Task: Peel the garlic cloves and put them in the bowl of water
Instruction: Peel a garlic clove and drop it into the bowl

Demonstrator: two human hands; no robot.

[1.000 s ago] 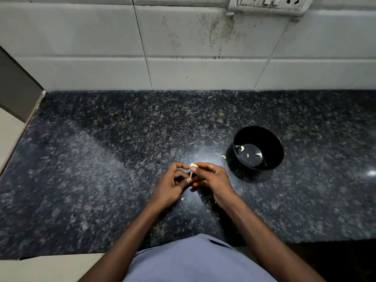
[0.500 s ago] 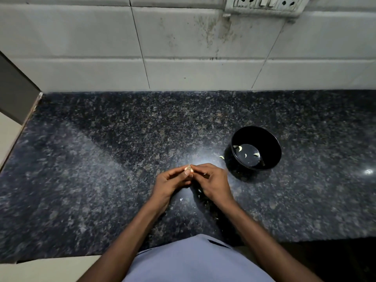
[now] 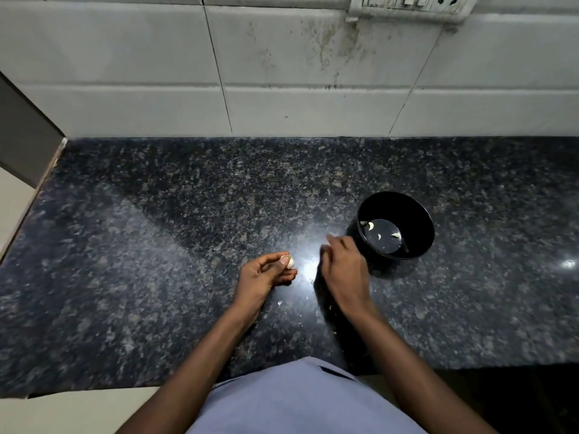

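- The left hand (image 3: 263, 277) pinches a small pale garlic cloves cluster (image 3: 290, 261) at its fingertips above the speckled black granite counter (image 3: 156, 261).
- The right hand (image 3: 343, 267) hovers with curled fingers; I cannot tell whether it holds anything.
- At its 2 o'clock stands a round black bowl (image 3: 419, 223), peeled pale cloves (image 3: 371, 226) floating inside.
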